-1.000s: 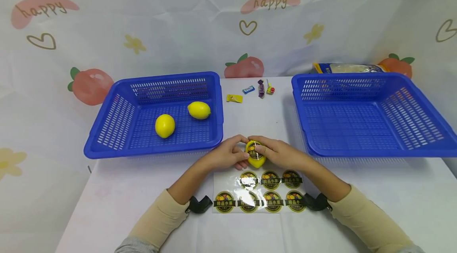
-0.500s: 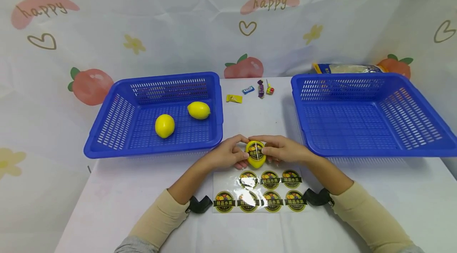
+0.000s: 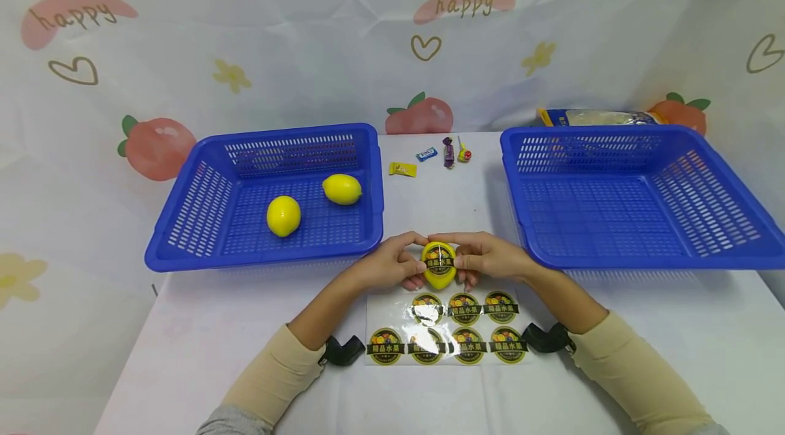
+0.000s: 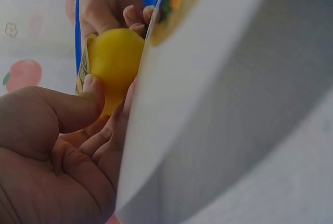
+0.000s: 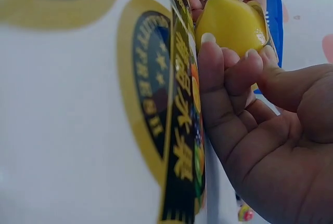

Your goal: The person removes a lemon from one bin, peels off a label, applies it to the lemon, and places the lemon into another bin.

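A person's left hand (image 3: 385,266) and right hand (image 3: 487,259) meet over the middle of a white cloth-covered table (image 3: 644,353), both curled around a small yellow plastic lemon (image 3: 439,264) that carries a round black-and-gold sticker (image 3: 439,259) on its upper face. The left thumb and fingers grip the fruit from one side, as the left wrist view shows, while the right fingertips (image 5: 229,63) and thumb pinch it from the other, the thumb lying at the sticker's edge. The lemon is held just above a clear backing sheet of round black-and-gold fruit stickers (image 3: 454,329), which lies flat near the table's front edge, between the two forearms in beige sleeves. Toward the left edge of the table sits a blue slotted plastic basket (image 3: 184,217) holding two more yellow lemons (image 3: 283,216), well apart from each other. A second blue slotted plastic basket (image 3: 724,203) stands toward the right edge. Between the baskets, near the table's back edge, lie a few small wrapped sweets (image 3: 429,157). A blue-and-clear plastic packet (image 3: 597,117) rests behind the right basket, against a backdrop printed with strawberries, hearts and the word "happy".
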Demonstrator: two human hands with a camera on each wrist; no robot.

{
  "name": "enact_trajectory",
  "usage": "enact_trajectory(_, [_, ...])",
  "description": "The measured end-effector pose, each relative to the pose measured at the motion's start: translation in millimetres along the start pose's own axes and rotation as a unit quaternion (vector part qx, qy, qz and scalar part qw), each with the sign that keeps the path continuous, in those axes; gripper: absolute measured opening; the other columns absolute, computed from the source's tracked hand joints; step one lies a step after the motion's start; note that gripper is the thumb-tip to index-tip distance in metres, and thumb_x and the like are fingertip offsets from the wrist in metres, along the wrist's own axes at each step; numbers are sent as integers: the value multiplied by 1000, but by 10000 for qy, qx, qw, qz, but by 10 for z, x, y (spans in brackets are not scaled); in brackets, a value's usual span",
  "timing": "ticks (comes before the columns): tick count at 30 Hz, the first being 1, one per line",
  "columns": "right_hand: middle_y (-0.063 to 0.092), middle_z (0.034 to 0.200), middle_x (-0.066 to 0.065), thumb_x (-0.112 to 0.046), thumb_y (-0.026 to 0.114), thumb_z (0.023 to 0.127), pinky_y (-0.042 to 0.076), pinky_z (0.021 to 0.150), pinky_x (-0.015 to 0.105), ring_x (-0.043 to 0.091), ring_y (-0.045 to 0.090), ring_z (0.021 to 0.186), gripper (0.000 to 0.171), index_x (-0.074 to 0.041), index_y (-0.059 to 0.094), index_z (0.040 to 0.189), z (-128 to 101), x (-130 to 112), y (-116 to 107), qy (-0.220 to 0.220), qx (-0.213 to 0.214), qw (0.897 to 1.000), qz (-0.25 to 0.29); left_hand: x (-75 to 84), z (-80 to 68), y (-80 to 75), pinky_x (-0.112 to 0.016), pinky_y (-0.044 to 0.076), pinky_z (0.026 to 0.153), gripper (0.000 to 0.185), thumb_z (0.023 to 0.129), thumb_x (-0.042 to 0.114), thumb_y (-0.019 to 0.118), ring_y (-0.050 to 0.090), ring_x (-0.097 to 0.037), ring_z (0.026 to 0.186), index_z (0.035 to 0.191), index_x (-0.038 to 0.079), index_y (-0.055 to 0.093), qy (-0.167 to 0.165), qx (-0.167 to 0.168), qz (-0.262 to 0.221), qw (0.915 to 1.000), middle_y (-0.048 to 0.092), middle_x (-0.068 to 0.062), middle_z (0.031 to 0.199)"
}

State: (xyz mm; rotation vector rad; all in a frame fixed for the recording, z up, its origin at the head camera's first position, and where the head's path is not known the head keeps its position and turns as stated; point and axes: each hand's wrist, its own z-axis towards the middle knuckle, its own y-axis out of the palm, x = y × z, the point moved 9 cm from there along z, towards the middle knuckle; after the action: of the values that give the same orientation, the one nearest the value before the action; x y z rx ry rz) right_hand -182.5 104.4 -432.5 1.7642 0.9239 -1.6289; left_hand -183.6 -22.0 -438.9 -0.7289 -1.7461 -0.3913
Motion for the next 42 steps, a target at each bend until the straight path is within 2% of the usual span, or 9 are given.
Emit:
enact_trajectory(7, [60, 81, 23, 15, 52, 93, 57, 63, 30, 20, 61, 66, 67, 1, 29, 155, -1, 46, 16, 246, 12, 9996, -160, -15, -22, -7, -37, 60, 67, 45, 99, -7, 53, 69, -23, 67, 142, -7, 41, 34, -106, -9, 9999, 70, -24, 82])
enact_trajectory(13, [62, 78, 15, 0, 71, 90, 52, 62, 26, 18, 60, 67, 75, -1, 32, 154, -5, -16, 26, 91, -58, 9970, -763, -2, -28, -9, -36, 60, 68, 47, 100, -6, 53, 68, -21, 68, 145, -6, 39, -1, -201, 52, 9998, 70, -22, 83])
enact_trajectory(16, [63, 77, 17, -6, 66, 97, 53, 60, 28, 19, 60, 64, 66, -2, 34, 154, -4, -19, 25, 57, -33, 9973, -727, 7, -32, -9, -36, 60, 68, 47, 100, -6, 52, 68, -20, 68, 145, -6, 39, 32, -239, 102, 9997, 70, -21, 83])
enact_trajectory(20, [63, 78, 24, -8, 55, 103, 55, 59, 30, 19, 60, 61, 55, -2, 34, 154, -3, 3, 20, 101, 32, 9993, -349, 12, -37, -4, -36, 60, 69, 47, 100, -5, 52, 68, -20, 69, 145, -6, 39, 22, -259, 99, 9996, 70, -22, 83])
enact_trajectory(26, [61, 81, 29, -4, 51, 104, 55, 60, 29, 19, 60, 62, 53, 0, 33, 154, -14, -4, 31, 86, 0, 9999, -123, 19, -34, 7, -35, 60, 69, 47, 100, -5, 53, 68, -19, 67, 145, -6, 39, 13, -244, 120, 9996, 70, -21, 83])
enact_trajectory(36, [61, 83, 30, -1, 48, 104, 55, 63, 30, 20, 60, 66, 54, 0, 30, 155, -35, -28, 42, 88, -101, 9999, -101, 39, -57, 4, -36, 60, 69, 50, 100, -5, 52, 68, -21, 69, 148, -7, 37, 89, -293, 163, 9994, 70, -23, 84])
enact_trajectory(42, [62, 83, 14, 0, 67, 93, 51, 62, 24, 16, 58, 69, 76, -1, 25, 156, -69, -65, 77, -29, -224, 9954, -936, 42, -79, -7, -37, 60, 71, 50, 101, -5, 50, 68, -21, 71, 149, -6, 37, 86, -354, 265, 9990, 70, -23, 87])
